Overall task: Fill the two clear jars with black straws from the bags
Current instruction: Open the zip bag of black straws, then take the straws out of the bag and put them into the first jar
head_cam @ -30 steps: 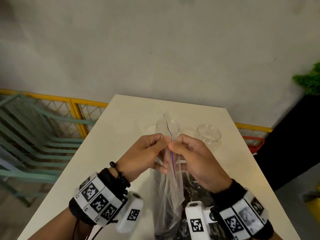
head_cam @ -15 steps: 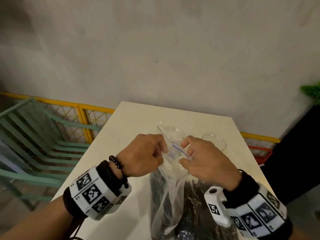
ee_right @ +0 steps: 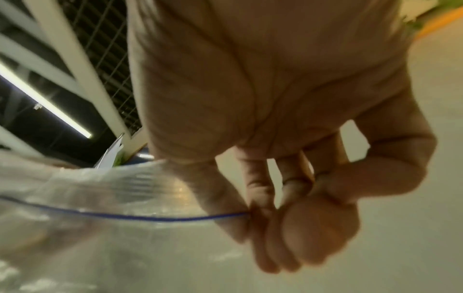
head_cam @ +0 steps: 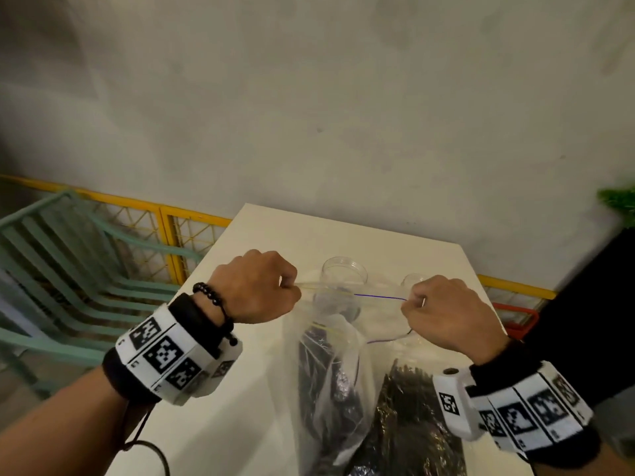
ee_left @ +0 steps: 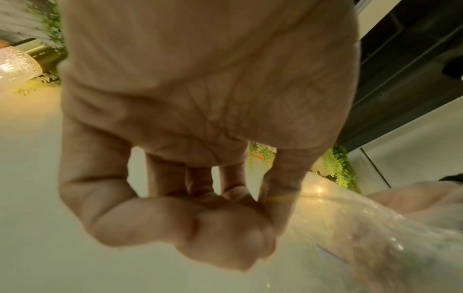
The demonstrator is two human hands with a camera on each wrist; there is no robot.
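- Pinching the top edge of the clear zip bag (head_cam: pixel 330 359) with both hands, I hold its mouth stretched wide above the white table (head_cam: pixel 261 389).
- My left hand (head_cam: pixel 256 290) is curled into a fist, thumb and fingers clamped on the yellow side of the zip strip (head_cam: pixel 323 289).
- My right hand (head_cam: pixel 446 314) is clenched the same way on the blue side of the strip.
- Black straws (head_cam: pixel 319 383) sit low inside the bag, which hangs from my grip.
- A second bag of black straws (head_cam: pixel 412 417) lies on the table just right of it, under my right wrist.
- Two clear jars stand beyond the bag: the nearer jar (head_cam: pixel 344 269) shows behind the stretched mouth; the other jar (head_cam: pixel 412 280) is partly hidden by my right hand.
- Green chairs (head_cam: pixel 68 269) and a yellow railing (head_cam: pixel 171 221) are on the left.
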